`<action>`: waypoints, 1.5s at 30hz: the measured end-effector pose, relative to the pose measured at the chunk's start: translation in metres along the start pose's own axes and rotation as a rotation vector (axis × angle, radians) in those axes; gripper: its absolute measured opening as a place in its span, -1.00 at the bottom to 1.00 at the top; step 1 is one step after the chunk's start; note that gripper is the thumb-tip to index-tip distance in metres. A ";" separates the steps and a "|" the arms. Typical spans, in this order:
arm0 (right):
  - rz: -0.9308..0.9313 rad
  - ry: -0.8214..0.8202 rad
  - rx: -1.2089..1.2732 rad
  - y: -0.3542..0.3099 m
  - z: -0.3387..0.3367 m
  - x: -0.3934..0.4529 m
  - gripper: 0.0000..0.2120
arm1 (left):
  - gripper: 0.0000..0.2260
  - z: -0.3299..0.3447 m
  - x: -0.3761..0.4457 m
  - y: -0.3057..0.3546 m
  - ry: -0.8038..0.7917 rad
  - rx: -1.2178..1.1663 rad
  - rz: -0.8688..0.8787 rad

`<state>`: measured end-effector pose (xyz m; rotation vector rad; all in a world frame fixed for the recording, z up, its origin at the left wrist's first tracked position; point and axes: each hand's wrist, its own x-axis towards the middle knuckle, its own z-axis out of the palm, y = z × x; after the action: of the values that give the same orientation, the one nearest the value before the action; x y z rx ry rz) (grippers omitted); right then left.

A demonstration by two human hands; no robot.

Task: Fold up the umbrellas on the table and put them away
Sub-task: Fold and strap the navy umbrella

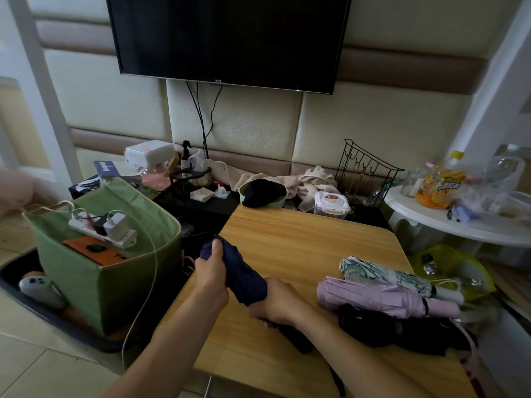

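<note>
Probably a home bedroom: wall-mounted television (228,38), padded wall panels (235,124), cluttered low cabinet (201,201).

both forearms reach forward; left hand (211,275) curled, thumb raised; right hand (280,304) clenched, knuckles up.

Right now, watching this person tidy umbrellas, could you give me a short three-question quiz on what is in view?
1. True or false: both hands hold the dark navy folded fabric umbrella.
2. Which folded umbrella lies between the other two at the right of the light wooden table?
A. white leaf-patterned umbrella
B. pale lilac umbrella
C. black umbrella
3. Fill in: the white power strip sits in the ______ fabric storage box.

Key
1. True: the left hand grips the canopy near the tip, the right hand grips the handle end.
2. B
3. green
</note>
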<state>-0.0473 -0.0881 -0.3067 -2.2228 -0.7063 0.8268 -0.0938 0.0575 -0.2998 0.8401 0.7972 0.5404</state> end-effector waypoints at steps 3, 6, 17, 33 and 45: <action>-0.053 0.027 0.072 0.004 0.002 -0.003 -0.92 | -0.47 -0.002 -0.004 0.002 -0.086 0.014 0.009; -0.068 -0.049 0.234 0.008 -0.005 -0.006 -0.88 | -0.49 -0.006 0.000 0.003 -0.197 0.031 0.015; -0.136 -0.581 0.591 0.022 -0.012 -0.018 -0.92 | -0.85 -0.007 -0.023 0.023 -0.698 -0.281 0.047; -0.272 -0.866 0.710 0.000 -0.013 -0.015 -0.21 | -0.78 -0.006 -0.029 0.024 -1.070 -0.307 -0.055; -0.215 -0.377 0.291 -0.032 -0.011 -0.018 -0.85 | -0.77 -0.003 -0.029 0.027 -0.424 -0.288 0.131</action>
<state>-0.0590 -0.0843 -0.2706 -1.7167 -0.9181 1.1703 -0.1169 0.0540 -0.2673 0.7082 0.2685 0.5524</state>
